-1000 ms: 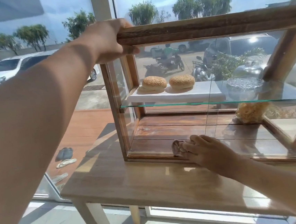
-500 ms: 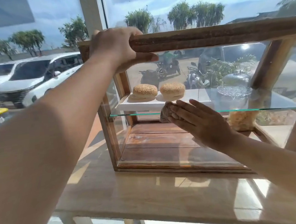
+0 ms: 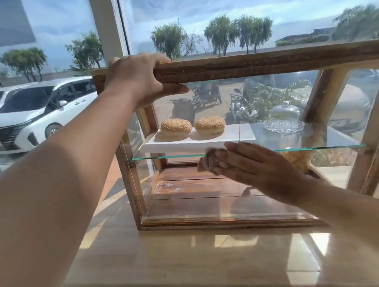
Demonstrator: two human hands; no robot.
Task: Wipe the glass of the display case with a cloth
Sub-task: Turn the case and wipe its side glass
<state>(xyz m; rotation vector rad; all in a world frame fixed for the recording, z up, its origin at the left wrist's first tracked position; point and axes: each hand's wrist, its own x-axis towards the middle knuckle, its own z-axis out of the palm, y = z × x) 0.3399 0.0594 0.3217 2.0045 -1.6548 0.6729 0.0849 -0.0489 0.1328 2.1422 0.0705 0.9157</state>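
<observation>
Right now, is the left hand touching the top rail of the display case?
Touching. The head view shows the left hand wrapped over the wooden top rail at the case's left corner, fingers on top, thumb pressed under its front edge.

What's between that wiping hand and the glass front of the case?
A bunched cloth, pressed under the right hand against the glass front, in the head view.
</observation>
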